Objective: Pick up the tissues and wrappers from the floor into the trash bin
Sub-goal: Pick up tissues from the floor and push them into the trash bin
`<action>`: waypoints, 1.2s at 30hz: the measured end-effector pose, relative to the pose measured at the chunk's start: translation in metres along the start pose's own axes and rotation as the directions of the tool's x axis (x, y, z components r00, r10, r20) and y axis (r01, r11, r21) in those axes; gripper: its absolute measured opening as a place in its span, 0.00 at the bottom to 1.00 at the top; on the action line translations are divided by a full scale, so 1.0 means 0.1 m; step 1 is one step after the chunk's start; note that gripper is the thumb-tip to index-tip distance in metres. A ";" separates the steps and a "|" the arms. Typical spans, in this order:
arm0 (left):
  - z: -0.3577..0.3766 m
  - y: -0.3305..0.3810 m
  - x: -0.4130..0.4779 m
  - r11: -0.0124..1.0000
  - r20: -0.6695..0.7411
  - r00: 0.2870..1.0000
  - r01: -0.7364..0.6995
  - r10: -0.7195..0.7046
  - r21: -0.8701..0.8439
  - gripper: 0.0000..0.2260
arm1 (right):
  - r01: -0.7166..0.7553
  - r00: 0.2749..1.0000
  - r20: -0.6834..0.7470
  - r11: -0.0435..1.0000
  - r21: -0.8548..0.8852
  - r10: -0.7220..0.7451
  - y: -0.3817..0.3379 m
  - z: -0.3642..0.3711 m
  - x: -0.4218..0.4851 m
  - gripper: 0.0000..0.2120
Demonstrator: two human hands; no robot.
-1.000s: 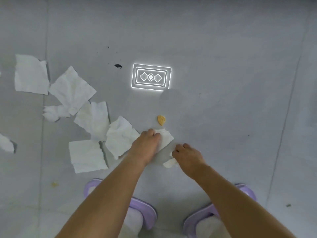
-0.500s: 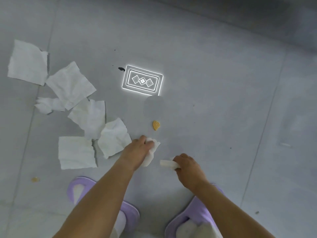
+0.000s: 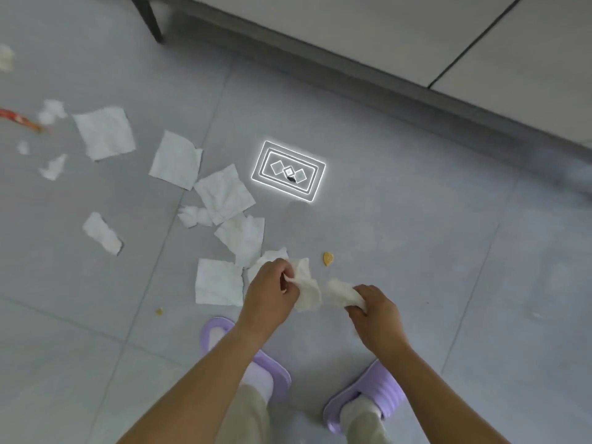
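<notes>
Collection is under way: the left hand [image 3: 270,293] pinches a crumpled white tissue [image 3: 306,285] and the right hand [image 3: 374,310] is closed around a second wadded white tissue [image 3: 341,291], both lifted just off the grey tiled floor [image 3: 416,251] above the purple slippers [image 3: 365,398]. Flat white tissue sheets [image 3: 219,282] lie to the left of the left hand, and an orange-red wrapper [image 3: 19,120] lies far beyond them. No trash bin is in view, so the next move probably calls for gathering more or finding the bin.
</notes>
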State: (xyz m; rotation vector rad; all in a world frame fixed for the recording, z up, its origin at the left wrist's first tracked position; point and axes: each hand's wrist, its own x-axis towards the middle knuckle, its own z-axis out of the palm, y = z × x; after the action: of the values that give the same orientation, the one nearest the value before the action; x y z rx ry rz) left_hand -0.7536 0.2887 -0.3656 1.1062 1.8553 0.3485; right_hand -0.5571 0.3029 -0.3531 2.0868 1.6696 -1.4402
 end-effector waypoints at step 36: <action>-6.80 -0.17 2.81 0.980 -0.387 0.902 0.160 -0.192 -0.115 0.11 | 0.328 0.944 -0.022 0.944 -0.015 -0.329 -6.92 0.43 1.62 0.06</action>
State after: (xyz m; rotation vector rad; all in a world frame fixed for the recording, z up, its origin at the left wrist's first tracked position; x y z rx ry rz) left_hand -1.3685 0.6412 -0.1684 0.8457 2.2587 0.5705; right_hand -1.1472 0.6625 -0.1816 1.8918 2.1107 -1.4876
